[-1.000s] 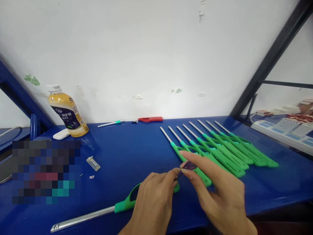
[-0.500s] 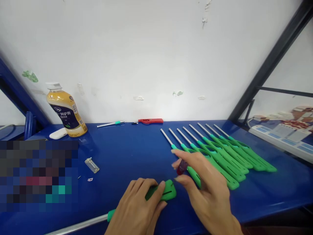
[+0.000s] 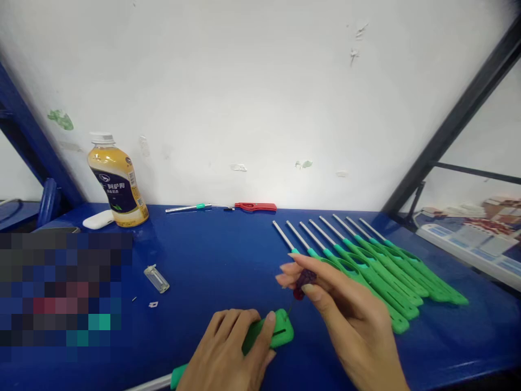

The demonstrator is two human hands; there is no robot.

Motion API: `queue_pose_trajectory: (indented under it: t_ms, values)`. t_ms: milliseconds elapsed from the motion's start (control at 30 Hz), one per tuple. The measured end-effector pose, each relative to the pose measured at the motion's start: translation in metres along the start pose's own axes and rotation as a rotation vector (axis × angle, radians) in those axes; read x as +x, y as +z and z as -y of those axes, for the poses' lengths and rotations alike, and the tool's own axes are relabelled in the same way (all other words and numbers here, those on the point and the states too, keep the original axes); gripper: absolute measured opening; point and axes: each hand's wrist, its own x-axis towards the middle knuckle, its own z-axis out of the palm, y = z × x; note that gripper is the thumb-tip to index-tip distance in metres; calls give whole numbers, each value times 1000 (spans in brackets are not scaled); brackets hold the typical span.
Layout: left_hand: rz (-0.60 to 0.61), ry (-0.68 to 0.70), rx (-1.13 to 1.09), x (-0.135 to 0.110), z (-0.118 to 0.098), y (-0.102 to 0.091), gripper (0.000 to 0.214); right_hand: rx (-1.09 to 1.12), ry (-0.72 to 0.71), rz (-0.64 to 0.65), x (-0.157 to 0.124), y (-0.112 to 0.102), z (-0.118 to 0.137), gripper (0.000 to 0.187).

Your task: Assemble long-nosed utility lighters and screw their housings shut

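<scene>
My left hand (image 3: 228,350) is wrapped over the green handle of a long-nosed lighter (image 3: 277,330) lying on the blue table (image 3: 211,255); its metal tube runs off toward the bottom left. My right hand (image 3: 345,315) pinches a small dark red part (image 3: 303,282) between thumb and fingers, just above and right of the handle's end. A thin wire seems to hang from that part toward the handle. A row of several green lighters (image 3: 374,260) lies side by side right behind my right hand.
A yellow drink bottle (image 3: 116,182) stands at the back left beside a white object (image 3: 97,219). A red lighter (image 3: 256,206) and a loose metal tube (image 3: 189,207) lie along the wall. A small clear part (image 3: 156,278) lies left of centre. A black frame post rises at right.
My left hand slid down onto the green handle and gripped it. My right hand lifted the dark red part away from the handle, up and slightly left. The view shifted.
</scene>
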Motion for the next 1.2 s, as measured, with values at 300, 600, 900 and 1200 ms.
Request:
queue_pose_trajectory:
  t_ms: [300, 600, 900, 1200]
  values:
    - [-8, -2, -2, 2, -1, -1, 35, -69, -63, -36, -4, 3, -4, 45]
    - [1, -28, -19, 5, -4, -6, 36, -92, -110, -86, -6, 3, 1, 38]
    - [49, -47, -67, 3, -6, -11, 36, -96, -120, -83, -8, 4, 0, 45]
    - [65, -56, -71, 4, -8, -13, 35, -138, -123, -122, -9, 2, 0, 44]
